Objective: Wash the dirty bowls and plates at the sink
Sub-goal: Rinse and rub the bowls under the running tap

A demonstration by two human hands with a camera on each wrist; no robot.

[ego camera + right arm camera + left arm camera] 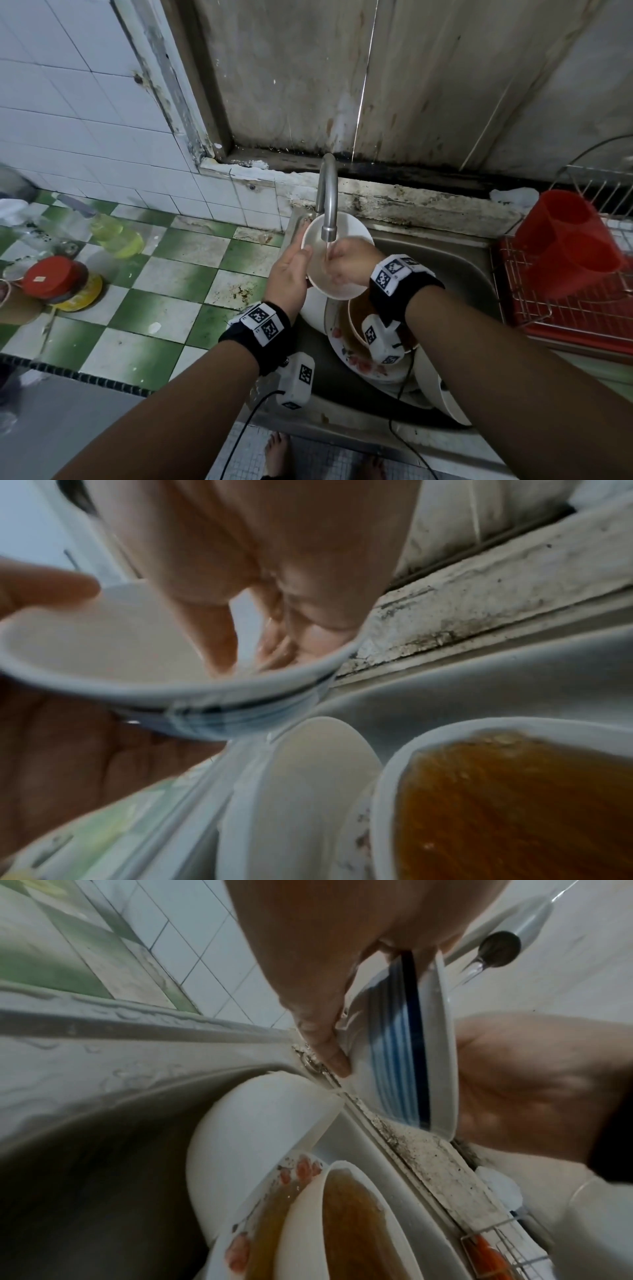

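No legible text; wristbands point(263, 320) carry only square black-and-white marker codes

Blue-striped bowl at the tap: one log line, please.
step: rinsing | blue-striped bowl: under running faucet | left hand: holds bowl | right hand: fingers inside | soup bowl: unwashed

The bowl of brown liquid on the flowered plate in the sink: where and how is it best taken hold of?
Probably by the rim of the bowl of brown liquid, coming from above on its left edge. It sits upright and full on the flowered plate, so pinching the rim and lifting level avoids spilling. The right wrist covers its right side.
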